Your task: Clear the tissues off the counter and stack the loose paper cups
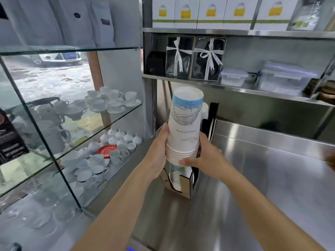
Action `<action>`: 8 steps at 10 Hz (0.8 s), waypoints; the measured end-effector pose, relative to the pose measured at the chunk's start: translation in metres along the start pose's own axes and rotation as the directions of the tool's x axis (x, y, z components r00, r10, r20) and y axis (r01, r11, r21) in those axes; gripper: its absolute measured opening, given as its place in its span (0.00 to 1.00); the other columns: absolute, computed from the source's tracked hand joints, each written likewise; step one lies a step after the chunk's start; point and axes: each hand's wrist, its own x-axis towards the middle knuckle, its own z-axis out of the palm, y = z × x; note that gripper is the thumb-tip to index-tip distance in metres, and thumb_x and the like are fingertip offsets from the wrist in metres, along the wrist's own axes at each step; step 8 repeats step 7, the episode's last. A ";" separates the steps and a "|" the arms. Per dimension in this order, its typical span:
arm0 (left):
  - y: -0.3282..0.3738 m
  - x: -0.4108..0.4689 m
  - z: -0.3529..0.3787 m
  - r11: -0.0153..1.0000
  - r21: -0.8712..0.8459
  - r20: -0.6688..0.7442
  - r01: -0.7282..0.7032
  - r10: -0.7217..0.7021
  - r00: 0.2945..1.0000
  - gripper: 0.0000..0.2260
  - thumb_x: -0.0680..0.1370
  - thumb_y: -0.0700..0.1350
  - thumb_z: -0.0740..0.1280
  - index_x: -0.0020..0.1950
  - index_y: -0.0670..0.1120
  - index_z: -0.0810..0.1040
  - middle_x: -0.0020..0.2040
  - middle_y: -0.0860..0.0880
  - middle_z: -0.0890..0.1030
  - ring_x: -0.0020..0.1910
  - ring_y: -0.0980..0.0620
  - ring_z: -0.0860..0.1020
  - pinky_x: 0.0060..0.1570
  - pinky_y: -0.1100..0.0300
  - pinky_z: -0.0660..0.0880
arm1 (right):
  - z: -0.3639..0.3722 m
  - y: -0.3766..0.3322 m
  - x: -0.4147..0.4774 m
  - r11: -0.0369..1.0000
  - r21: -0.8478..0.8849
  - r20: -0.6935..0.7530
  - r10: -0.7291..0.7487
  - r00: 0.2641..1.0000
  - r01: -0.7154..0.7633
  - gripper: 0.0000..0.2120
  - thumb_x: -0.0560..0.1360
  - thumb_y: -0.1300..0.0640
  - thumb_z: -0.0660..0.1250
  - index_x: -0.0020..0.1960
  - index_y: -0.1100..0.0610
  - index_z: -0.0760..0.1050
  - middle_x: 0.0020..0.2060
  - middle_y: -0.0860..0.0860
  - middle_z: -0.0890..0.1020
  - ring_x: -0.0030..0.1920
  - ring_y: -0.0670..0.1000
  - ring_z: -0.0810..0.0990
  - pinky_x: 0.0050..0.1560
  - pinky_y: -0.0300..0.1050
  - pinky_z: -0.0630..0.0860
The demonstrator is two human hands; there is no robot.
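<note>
An upside-down stack of white paper cups [184,124] with blue bands and line drawings is held in the air above the steel counter [262,178]. My left hand [159,151] grips the stack's left side near the rims. On the right side, my right hand [204,158] clasps it with the thumb under the lowest rim. Directly below stands a cardboard cup holder [184,185] with more cups [175,175] inside, partly hidden by my hands. No tissues are in view.
A glass display case [72,142] with white teaware and a red saucer [107,150] stands at the left. Steel shelves [235,87] above the counter carry ribboned boxes, plastic containers and white cartons. Someone's fingers [331,162] show at the right edge.
</note>
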 end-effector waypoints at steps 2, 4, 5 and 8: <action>-0.018 0.003 -0.007 0.929 0.359 0.029 0.088 -0.105 0.994 0.15 0.78 0.59 0.56 0.60 0.55 0.74 0.59 0.51 0.78 0.58 0.53 0.74 0.57 0.55 0.69 | 0.015 0.012 0.006 0.994 -0.086 -0.024 0.062 0.998 -0.063 0.33 0.63 0.47 0.75 0.62 0.43 0.63 0.47 0.37 0.76 0.53 0.47 0.75 0.63 0.57 0.68; -0.028 0.009 -0.019 0.814 0.580 0.030 -0.032 0.018 0.999 0.12 0.77 0.42 0.59 0.56 0.57 0.72 0.52 0.56 0.77 0.53 0.55 0.74 0.47 0.59 0.72 | 0.025 0.024 0.005 0.989 -0.149 -0.022 -0.004 1.000 0.001 0.29 0.65 0.48 0.75 0.63 0.46 0.68 0.57 0.46 0.77 0.55 0.47 0.75 0.58 0.54 0.73; -0.030 0.011 -0.020 0.811 0.583 0.045 -0.045 0.024 0.999 0.12 0.77 0.42 0.59 0.54 0.59 0.72 0.50 0.59 0.76 0.51 0.56 0.74 0.46 0.58 0.73 | 0.025 0.026 0.006 0.985 -0.173 -0.022 -0.003 1.000 -0.001 0.29 0.66 0.47 0.74 0.63 0.47 0.67 0.57 0.47 0.77 0.55 0.48 0.74 0.58 0.54 0.73; -0.015 0.014 -0.019 0.766 0.642 0.007 -0.027 0.029 1.000 0.10 0.77 0.43 0.63 0.55 0.56 0.75 0.57 0.52 0.79 0.56 0.53 0.75 0.53 0.56 0.72 | 0.018 0.024 0.004 0.974 -0.223 0.005 0.027 1.000 -0.026 0.32 0.65 0.46 0.74 0.64 0.47 0.64 0.59 0.46 0.74 0.58 0.50 0.72 0.61 0.57 0.70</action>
